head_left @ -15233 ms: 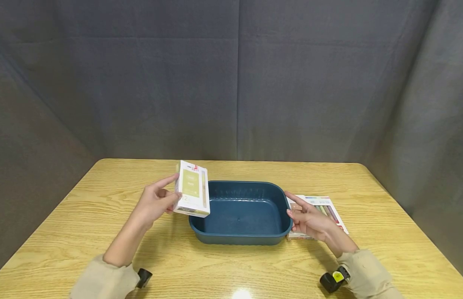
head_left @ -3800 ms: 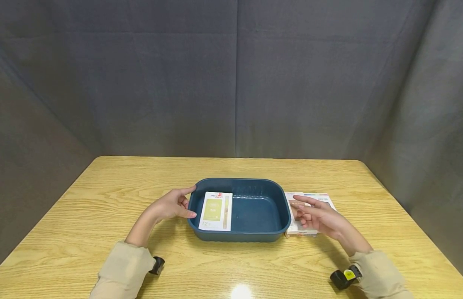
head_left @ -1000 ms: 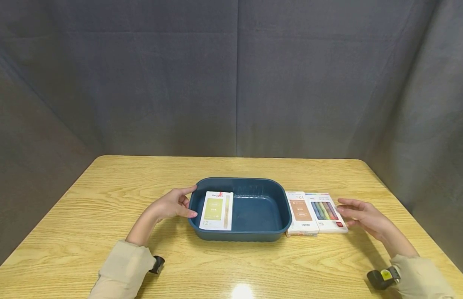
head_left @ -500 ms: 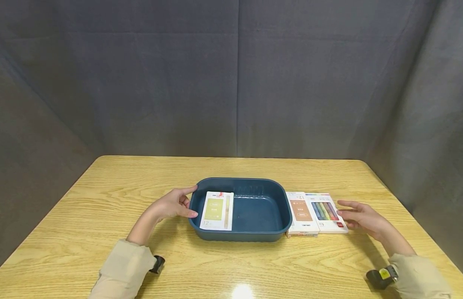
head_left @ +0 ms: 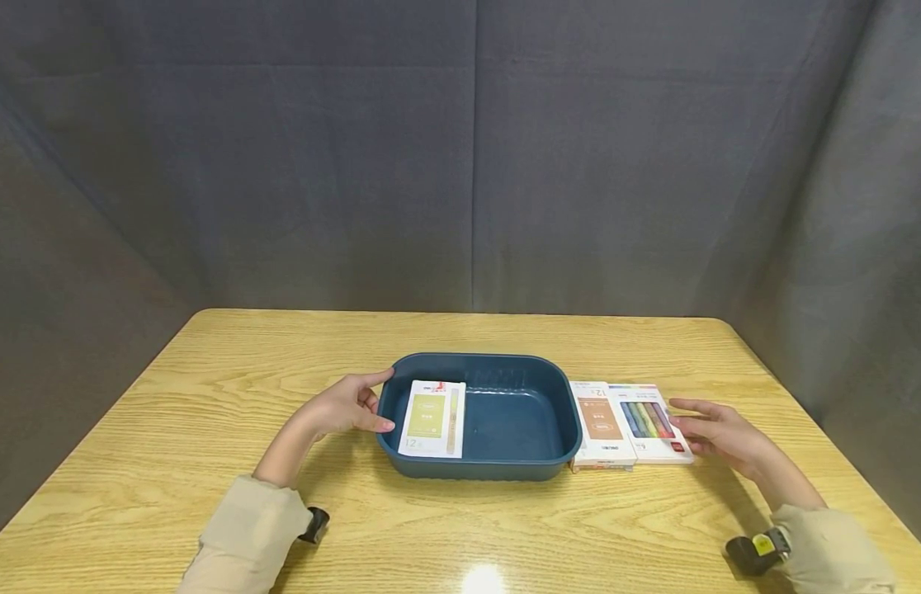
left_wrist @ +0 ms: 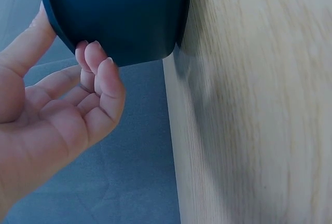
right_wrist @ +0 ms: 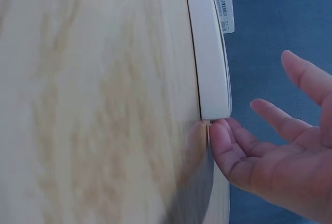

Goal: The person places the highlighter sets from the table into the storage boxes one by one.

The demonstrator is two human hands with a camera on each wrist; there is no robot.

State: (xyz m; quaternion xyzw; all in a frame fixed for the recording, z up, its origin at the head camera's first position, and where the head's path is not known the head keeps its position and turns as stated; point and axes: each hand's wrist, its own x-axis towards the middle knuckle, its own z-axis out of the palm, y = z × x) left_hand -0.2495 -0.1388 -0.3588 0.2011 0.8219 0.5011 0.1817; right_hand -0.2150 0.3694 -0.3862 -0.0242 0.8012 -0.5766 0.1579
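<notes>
My left hand holds the left end of the dark blue plastic bin, thumb and forefinger at its rim. In the left wrist view, the other fingers curl against the bin's outer wall. A white box with a yellow-green panel lies flat inside, at the left. My right hand is at the right edge of a flat white box showing coloured sticks. In the right wrist view, low fingertips meet that box's end, while the upper fingers stand apart from it.
A white box with a brown panel lies against the bin's right end, on top of another box whose edge shows. The wooden table ends at a grey curtain behind.
Long ago the left hand carried the yellow-green box; it now lies in the bin. The right hand went from the brown-panel box to the coloured-stick box, then stayed nearly still.
</notes>
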